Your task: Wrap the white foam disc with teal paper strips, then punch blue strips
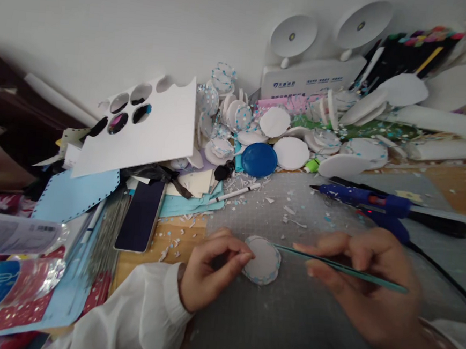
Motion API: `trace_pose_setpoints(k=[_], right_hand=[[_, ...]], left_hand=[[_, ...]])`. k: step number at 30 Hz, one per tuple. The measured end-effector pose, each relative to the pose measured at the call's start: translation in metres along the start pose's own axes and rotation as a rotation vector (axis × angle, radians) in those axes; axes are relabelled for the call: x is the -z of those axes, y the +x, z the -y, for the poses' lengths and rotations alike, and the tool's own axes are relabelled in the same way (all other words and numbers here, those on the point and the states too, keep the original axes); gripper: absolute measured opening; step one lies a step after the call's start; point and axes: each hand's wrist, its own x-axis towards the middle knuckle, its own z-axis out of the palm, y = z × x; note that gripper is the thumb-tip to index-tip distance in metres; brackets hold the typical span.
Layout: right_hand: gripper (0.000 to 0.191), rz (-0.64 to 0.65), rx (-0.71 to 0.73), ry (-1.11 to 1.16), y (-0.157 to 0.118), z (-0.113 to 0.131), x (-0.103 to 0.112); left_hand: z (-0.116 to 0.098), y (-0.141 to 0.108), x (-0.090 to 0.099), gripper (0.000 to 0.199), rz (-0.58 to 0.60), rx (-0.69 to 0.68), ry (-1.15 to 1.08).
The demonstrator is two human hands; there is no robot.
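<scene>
A round white disc [263, 260] with small pale-blue bits along its rim is just above or on the grey cutting mat [237, 325]. My left hand [215, 270] pinches the disc's left edge between thumb and forefinger. Slim teal tweezers [354, 270] lie between the thumb and fingers of my right hand [370, 282]. Their narrow tips reach the disc's upper right rim. Whether the tips grip a bit there is too small to tell.
Behind the mat are piled white discs [293, 153], a blue round lid [259, 160] and a white pen [233, 193]. A blue glue gun [364, 200] with a cable lies at right. To the left are a phone [140, 215], a white board [156, 131] and a plastic bottle [10, 286].
</scene>
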Motion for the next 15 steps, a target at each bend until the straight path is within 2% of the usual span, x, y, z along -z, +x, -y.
trace_pose_setpoints(k=[2, 4, 6, 8, 11, 15], right_hand=[[0.035, 0.042, 0.137, -0.14, 0.001, 0.002, 0.005], [0.033, 0.185, 0.325, -0.296, 0.002, 0.005, 0.011], [0.025, 0.357, 0.551, -0.406, 0.004, 0.007, 0.013], [0.023, 0.469, 0.767, -0.43, 0.007, 0.011, 0.008], [0.024, 0.508, 0.963, -0.419, 0.013, 0.015, -0.007], [0.026, 0.5, 1.113, -0.547, 0.014, 0.015, -0.021]], left_hand=[[-0.002, 0.0, 0.002, 0.026, -0.01, 0.01, 0.013], [-0.004, 0.0, 0.004, 0.035, 0.004, 0.006, 0.018], [-0.007, 0.0, 0.006, 0.041, 0.063, -0.02, -0.001], [-0.009, -0.001, 0.007, 0.041, 0.148, -0.058, -0.034], [-0.014, -0.003, 0.008, 0.044, 0.225, -0.044, -0.067], [-0.016, -0.006, 0.005, 0.045, 0.198, 0.125, -0.192]])
